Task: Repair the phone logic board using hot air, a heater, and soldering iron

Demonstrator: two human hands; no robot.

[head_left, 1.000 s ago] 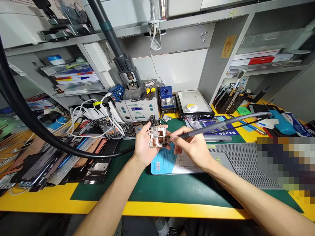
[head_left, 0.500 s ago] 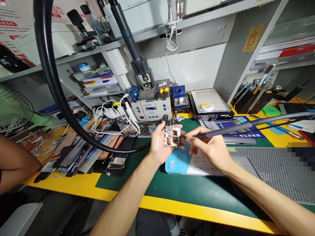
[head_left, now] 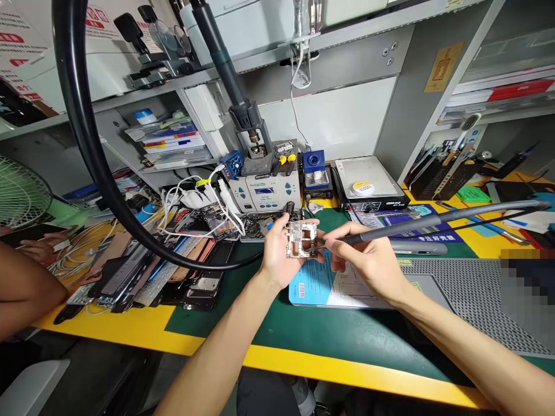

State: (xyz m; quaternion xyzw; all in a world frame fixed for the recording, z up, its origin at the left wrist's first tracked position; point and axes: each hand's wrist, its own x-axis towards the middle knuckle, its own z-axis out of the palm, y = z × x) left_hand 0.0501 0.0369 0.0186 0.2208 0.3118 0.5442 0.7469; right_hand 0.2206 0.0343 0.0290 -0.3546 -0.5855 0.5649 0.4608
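My left hand (head_left: pixel 277 254) holds up a small square circuit board (head_left: pixel 299 240) with cut-out windows, its fingers behind and around the edges. My right hand (head_left: pixel 368 254) is closed round the front part of a dark grey soldering iron (head_left: pixel 390 231), pen-fashion. The iron's thin tip reaches the board's lower right part; whether it touches cannot be made out. A cord trails from the iron's far end at the right. Below both hands lies a blue and white printed packet (head_left: pixel 312 286) on the green mat (head_left: pixel 277 329).
A hot-air station (head_left: pixel 264 193) stands behind the hands, its black hose (head_left: pixel 82 133) looping across the left. Phone parts (head_left: pixel 151 271) and cables pile up left. Behind right are a blue iron stand (head_left: pixel 314 167) and a metal box (head_left: pixel 368 176). Another person's arm (head_left: pixel 30 271) rests far left.
The view has shifted slightly, so everything sits a little further left. Both hands keep their hold on the board and the iron, with hardly any movement between them.
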